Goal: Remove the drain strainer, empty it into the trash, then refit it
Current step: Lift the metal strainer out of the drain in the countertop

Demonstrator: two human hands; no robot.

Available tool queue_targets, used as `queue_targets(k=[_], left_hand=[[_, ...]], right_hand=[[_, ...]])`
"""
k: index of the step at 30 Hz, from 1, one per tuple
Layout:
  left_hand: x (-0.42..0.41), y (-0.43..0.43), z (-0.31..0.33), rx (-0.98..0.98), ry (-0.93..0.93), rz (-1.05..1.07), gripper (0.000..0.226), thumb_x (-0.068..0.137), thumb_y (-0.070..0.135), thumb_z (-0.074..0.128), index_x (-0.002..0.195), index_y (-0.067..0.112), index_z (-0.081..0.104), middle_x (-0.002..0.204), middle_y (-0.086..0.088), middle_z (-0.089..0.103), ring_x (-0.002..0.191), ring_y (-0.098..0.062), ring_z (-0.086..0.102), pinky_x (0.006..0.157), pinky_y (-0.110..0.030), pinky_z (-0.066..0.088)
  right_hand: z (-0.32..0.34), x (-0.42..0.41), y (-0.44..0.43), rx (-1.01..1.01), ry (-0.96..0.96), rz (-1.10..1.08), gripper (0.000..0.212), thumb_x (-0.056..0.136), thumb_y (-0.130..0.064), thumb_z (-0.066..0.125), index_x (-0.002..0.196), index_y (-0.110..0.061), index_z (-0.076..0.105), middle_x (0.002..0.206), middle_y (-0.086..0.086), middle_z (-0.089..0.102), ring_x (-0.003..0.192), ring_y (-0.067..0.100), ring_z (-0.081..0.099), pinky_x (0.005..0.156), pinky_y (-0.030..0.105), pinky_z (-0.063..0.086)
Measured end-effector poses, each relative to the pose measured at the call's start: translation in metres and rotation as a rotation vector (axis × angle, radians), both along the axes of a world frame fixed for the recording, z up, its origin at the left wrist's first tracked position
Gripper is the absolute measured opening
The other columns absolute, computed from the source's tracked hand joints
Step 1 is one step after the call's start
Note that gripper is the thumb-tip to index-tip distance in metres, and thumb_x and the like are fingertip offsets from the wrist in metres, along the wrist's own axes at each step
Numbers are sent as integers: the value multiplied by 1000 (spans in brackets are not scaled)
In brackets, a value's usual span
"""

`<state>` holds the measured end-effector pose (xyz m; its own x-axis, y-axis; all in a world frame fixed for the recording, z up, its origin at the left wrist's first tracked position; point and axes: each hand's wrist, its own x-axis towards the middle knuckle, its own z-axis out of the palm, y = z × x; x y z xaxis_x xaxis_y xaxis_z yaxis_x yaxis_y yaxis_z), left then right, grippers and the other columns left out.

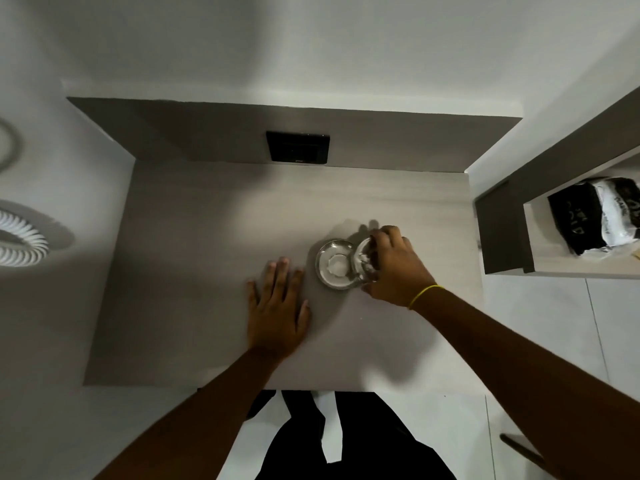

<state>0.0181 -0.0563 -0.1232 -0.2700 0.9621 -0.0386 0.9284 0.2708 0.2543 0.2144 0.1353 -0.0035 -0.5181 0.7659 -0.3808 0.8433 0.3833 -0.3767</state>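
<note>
- The right hand (pixel 391 265), right of the frame's centre, grips a shiny round metal drain strainer (pixel 362 259) tilted on edge, fingers curled over its top rim and thumb under the lower rim.
- The strainer touches the right edge of a round metal drain cup (pixel 334 265), a shallow polished dish set into the surface; the two overlap there.
- Inside the cup lies a pale, roundish centre; whether it is debris or part of the fitting is not clear.
- A thin yellow band (pixel 426 295) circles the right wrist.
- The left hand (pixel 277 306) lies flat and open, palm down, fingers spread, holding nothing, just left of the cup and not touching it.
- Both hands are over a matte, pale grey-beige rectangular countertop (pixel 207 237) with faint streaked grain.
- At the upper middle, a dark square plate (pixel 298 148) sits on the grey upstand behind the surface.
- At the right edge, an open shelf (pixel 502 233) holds a crumpled black-and-white bag (pixel 595 216).
- At the left edge, a white ribbed round object (pixel 20 240) shows partly.
- Dark trousers (pixel 363 441) show at the bottom centre over a glossy white tiled floor (pixel 536 341).
</note>
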Motion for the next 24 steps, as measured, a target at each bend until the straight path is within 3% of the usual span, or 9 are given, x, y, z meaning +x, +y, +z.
queue_targets(k=[7,14,24], left_hand=[[0,-1,2,-5,23,0,72,104,49,44,169,18,35,181,-13,23,169,-34,12,128,-72,16],[1,0,5,3,21,2,71,104,48,45,168,17,38,180,-14,25,168,-35,15,128,-72,16],[-1,-1,0,-2,21,0,73,105,51,43,170,19,32,182,-12,20,170,-31,6,130,-71,12]], right_hand=[[-11,45,6,26,-108,-110,112,64,-32,89,159,-8,34,153,16,41,139,41,45,113,53,49],[-19,45,3,105,-97,-88,107,67,-33,86,156,-1,35,149,20,45,134,44,48,105,55,53],[-31,50,-3,152,-127,-62,107,73,-43,81,158,-1,33,152,19,45,138,41,46,105,55,53]])
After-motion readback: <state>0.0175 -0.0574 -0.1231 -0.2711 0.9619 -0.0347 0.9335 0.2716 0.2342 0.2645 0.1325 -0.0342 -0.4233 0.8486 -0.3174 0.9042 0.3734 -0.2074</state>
